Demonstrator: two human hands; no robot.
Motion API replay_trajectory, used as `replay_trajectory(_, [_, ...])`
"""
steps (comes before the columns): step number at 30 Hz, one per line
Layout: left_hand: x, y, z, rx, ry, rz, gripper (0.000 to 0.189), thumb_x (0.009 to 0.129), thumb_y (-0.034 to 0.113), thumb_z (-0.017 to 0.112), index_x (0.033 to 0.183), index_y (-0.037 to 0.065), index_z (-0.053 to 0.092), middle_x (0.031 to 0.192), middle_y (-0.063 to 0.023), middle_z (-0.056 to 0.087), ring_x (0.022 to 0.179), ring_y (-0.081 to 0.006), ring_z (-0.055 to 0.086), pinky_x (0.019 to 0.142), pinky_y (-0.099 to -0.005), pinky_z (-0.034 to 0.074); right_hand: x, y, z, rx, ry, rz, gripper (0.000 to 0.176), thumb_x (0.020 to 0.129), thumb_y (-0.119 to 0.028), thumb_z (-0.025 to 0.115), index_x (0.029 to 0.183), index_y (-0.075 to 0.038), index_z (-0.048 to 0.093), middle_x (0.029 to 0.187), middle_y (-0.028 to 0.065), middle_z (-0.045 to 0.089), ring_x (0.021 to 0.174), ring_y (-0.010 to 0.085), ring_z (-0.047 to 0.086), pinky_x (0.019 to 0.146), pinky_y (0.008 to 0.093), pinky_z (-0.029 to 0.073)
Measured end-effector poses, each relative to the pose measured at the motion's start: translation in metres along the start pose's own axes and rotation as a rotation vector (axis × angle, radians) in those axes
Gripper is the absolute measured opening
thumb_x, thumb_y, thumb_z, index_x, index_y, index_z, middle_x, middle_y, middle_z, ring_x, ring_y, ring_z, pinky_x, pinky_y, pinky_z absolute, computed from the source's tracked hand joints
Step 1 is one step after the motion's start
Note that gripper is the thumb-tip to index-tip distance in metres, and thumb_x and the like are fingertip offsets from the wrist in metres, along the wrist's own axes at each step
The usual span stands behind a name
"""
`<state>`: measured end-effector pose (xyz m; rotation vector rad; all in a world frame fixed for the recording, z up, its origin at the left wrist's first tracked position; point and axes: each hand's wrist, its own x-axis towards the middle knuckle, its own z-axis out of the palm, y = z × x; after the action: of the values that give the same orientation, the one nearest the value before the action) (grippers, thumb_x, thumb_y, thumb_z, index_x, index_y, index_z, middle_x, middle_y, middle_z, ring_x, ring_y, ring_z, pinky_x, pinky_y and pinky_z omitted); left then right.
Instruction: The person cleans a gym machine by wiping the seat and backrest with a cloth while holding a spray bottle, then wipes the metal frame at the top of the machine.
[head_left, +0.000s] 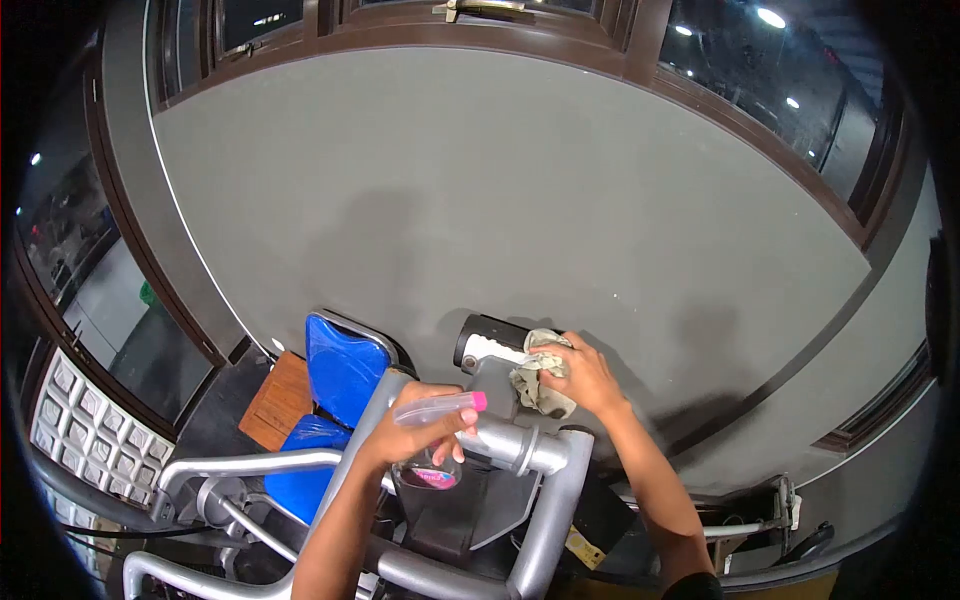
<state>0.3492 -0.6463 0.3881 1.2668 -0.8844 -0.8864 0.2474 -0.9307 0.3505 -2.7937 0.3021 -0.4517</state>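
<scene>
Head view: your right hand (585, 378) presses the cloth (538, 388) on the machine's handle (487, 346), and your left hand (412, 437) grips the spray bottle (435, 478) just beside it. I'd wrap the cloth fully round and wipe slowly.

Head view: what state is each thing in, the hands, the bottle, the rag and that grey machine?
left hand: closed around the spray bottle.
spray bottle: off the machine, pink nozzle pointing toward the cloth.
right hand: gripping the cloth.
cloth: crumpled, pressed on the handle.
handle: partly covered by the cloth.
blue seat pads: unoccupied.
</scene>
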Motion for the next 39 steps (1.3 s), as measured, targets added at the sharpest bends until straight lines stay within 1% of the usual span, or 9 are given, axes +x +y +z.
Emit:
replay_trajectory(6, [0.000, 0.008, 0.003, -0.063, -0.012, -0.015, 0.031, 0.090, 0.027, 0.068, 0.085, -0.003, 0.063, 0.078, -0.0092, 0.065, 0.045, -0.0133, 0.057, 0.051, -0.0283, 0.052, 0.042, -0.008, -0.010, -0.102, -0.119, 0.193, 0.042, 0.074, -0.037, 0.074, 0.114, -0.023, 0.070, 0.124, 0.0192, 0.059, 0.104, 0.0381, 0.063, 0.088, 0.0482, 0.051])
replay_trajectory(11, [-0.001, 0.007, 0.005, -0.002, -0.001, -0.033, 0.031, 0.090, 0.026, 0.068, 0.083, -0.003, 0.063, 0.071, -0.0079, 0.063, 0.045, -0.0124, 0.056, 0.051, -0.0280, 0.052, 0.112, -0.023, 0.047, 0.099, -0.176, -0.079, 0.052, 0.078, -0.043, 0.069, 0.119, -0.012, 0.067, 0.120, 0.0203, 0.061, 0.115, 0.0363, 0.057, 0.097, 0.0479, 0.046])
replay_trajectory(18, [-0.001, 0.003, 0.006, 0.022, 0.015, -0.011, 0.029, 0.090, 0.025, 0.068, 0.080, -0.003, 0.063, 0.067, -0.0071, 0.062, 0.044, -0.0119, 0.056, 0.050, -0.0273, 0.051, 0.075, -0.015, 0.013, -0.083, -0.183, 0.133, 0.057, 0.079, -0.046, 0.064, 0.120, -0.007, 0.066, 0.121, 0.0241, 0.060, 0.118, 0.0389, 0.055, 0.102, 0.0476, 0.043])
replay_trajectory(27, [-0.001, 0.002, 0.004, -0.021, 0.014, -0.031, 0.030, 0.090, 0.026, 0.067, 0.083, -0.003, 0.063, 0.075, -0.0082, 0.065, 0.046, -0.0133, 0.058, 0.049, -0.0266, 0.050, -0.015, 0.011, 0.006, 0.258, 0.132, 0.315, 0.050, 0.078, -0.036, 0.066, 0.114, -0.002, 0.066, 0.125, 0.0271, 0.059, 0.122, 0.0454, 0.051, 0.102, 0.0450, 0.043])
replay_trajectory(30, [-0.001, 0.004, 0.005, -0.002, 0.004, -0.018, 0.030, 0.091, 0.027, 0.066, 0.083, -0.002, 0.063, 0.075, -0.0084, 0.065, 0.047, -0.0139, 0.059, 0.049, -0.0261, 0.049, -0.036, 0.019, 0.017, 0.301, 0.221, 0.274, 0.043, 0.080, -0.030, 0.065, 0.114, -0.003, 0.066, 0.113, 0.0250, 0.065, 0.115, 0.0401, 0.058, 0.097, 0.0417, 0.046])
replay_trajectory(32, [-0.001, 0.006, 0.005, 0.011, 0.013, -0.020, 0.031, 0.091, 0.027, 0.066, 0.082, -0.002, 0.063, 0.075, -0.0086, 0.065, 0.047, -0.0142, 0.059, 0.049, -0.0264, 0.049, -0.042, 0.034, 0.039, 0.795, 0.431, 0.496, 0.038, 0.083, -0.024, 0.061, 0.114, -0.002, 0.065, 0.100, 0.0212, 0.069, 0.104, 0.0315, 0.064, 0.090, 0.0378, 0.048])
replay_trajectory(34, [-0.002, 0.004, 0.005, 0.023, 0.015, -0.032, 0.031, 0.091, 0.028, 0.065, 0.082, -0.002, 0.063, 0.075, -0.0088, 0.065, 0.047, -0.0145, 0.059, 0.049, -0.0268, 0.050, -0.035, 0.068, 0.087, 0.745, 0.539, 0.451, 0.036, 0.086, -0.017, 0.057, 0.117, -0.001, 0.062, 0.096, 0.0179, 0.069, 0.095, 0.0246, 0.065, 0.084, 0.0352, 0.049])
replay_trajectory(36, [-0.001, 0.003, 0.004, 0.023, 0.015, -0.005, 0.033, 0.092, 0.029, 0.063, 0.082, -0.002, 0.063, 0.074, -0.0093, 0.064, 0.047, -0.0152, 0.060, 0.050, -0.0276, 0.050, -0.020, 0.091, 0.133, 0.925, 0.516, 0.512, 0.037, 0.086, -0.015, 0.055, 0.120, -0.002, 0.060, 0.108, 0.0177, 0.067, 0.100, 0.0284, 0.063, 0.086, 0.0359, 0.048])
replay_trajectory(39, [-0.002, 0.002, 0.005, 0.030, 0.022, 0.015, 0.034, 0.093, 0.029, 0.062, 0.083, -0.003, 0.062, 0.073, -0.0100, 0.064, 0.049, -0.0165, 0.061, 0.050, -0.0273, 0.049, -0.015, 0.037, 0.091, 0.718, 0.580, 0.332, 0.039, 0.084, -0.012, 0.062, 0.122, -0.003, 0.059, 0.122, 0.0167, 0.060, 0.111, 0.0307, 0.059, 0.092, 0.0357, 0.046])
